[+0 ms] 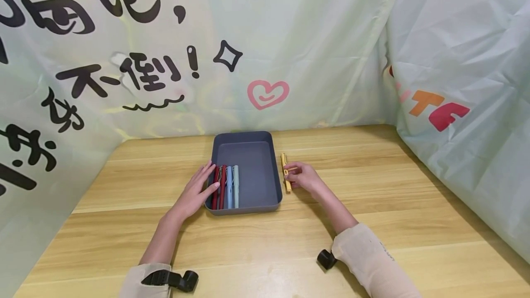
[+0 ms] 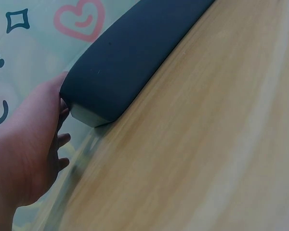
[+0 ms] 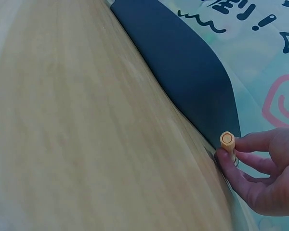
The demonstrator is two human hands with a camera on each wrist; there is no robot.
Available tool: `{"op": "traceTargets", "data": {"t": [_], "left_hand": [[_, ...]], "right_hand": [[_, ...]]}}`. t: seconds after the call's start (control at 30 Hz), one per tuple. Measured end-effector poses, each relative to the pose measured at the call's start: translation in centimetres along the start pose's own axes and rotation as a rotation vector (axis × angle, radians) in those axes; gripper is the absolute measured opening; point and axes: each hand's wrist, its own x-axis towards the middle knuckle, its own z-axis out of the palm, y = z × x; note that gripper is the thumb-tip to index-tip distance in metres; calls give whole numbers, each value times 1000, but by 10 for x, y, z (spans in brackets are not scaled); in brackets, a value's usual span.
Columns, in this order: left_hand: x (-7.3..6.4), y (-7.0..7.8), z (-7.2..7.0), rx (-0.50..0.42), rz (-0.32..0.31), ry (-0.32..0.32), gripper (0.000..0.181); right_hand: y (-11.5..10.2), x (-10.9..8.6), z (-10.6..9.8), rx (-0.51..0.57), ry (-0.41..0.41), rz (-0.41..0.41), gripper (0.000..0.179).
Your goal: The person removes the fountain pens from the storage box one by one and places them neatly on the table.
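A dark grey tray [image 1: 258, 174] lies on the table, with pens standing side by side along its left part. Two are dark red pens [image 1: 222, 192], followed by a blue pen [image 1: 229, 192] and a pale teal pen [image 1: 236, 192], all with clips. My left hand [image 1: 192, 197] rests at the tray's left wall, fingers extended along it and thumb reaching over the rim by the red pens. Just outside the right wall, my right hand [image 1: 304, 177] pinches a yellow pen [image 1: 285, 160] between thumb and fingers. The right wrist view shows the yellow pen's round end [image 3: 227, 138].
The wooden table [image 1: 256, 252] extends on both sides of the tray. Behind it hangs a printed cloth [image 1: 323, 49] with black lettering and a pink heart; another cloth panel [image 1: 463, 68] borders the right side. Black wrist cameras [image 1: 327, 259] sit on both sleeves.
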Motion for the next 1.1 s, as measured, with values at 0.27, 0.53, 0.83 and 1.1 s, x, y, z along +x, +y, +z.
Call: {"op": "traceTargets", "data": {"t": [0.27,0.53,0.83,1.1], "left_hand": [[1,0,0,-9,-1,-1,65],[2,0,-1,-15,-3,-6,66],[1,-1,0,-15,-4,-9,65],[2,-3,0,-11,14,0,66]], "right_hand": [[0,1,0,-24,26,6,31],[1,2,0,-36,18,-10,29],[1,2,-1,-54,13,-27,27],[2,2,1,-1,27,-34,26]]}}
